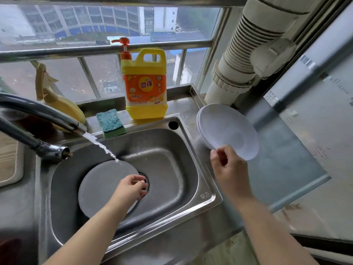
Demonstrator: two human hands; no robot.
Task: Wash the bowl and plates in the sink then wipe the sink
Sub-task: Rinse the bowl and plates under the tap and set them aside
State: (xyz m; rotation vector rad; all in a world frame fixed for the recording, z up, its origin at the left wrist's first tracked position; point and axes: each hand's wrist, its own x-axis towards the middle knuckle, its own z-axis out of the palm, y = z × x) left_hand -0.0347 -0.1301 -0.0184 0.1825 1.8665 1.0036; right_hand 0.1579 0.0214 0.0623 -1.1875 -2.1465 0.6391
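A grey plate point(103, 186) lies flat in the steel sink point(172, 153), with the tap's water stream point(101, 146) landing on its far edge. My left hand point(131, 186) rests on the plate's right rim, over the drain, fingers curled on the edge. To the right of the sink my right hand point(221, 159) pinches the near rim of a tilted stack of white dishes point(227, 131), a plate with a bowl in it, held above the counter. A blue-green sponge point(110, 123) sits on the sink's back ledge.
A yellow dish soap bottle point(145, 83) with a red pump stands behind the sink. The grey faucet point(42, 115) reaches in from the left. A yellow brush-like object point(63, 104) leans at the window ledge. A wide white pipe point(238, 73) rises at the back right.
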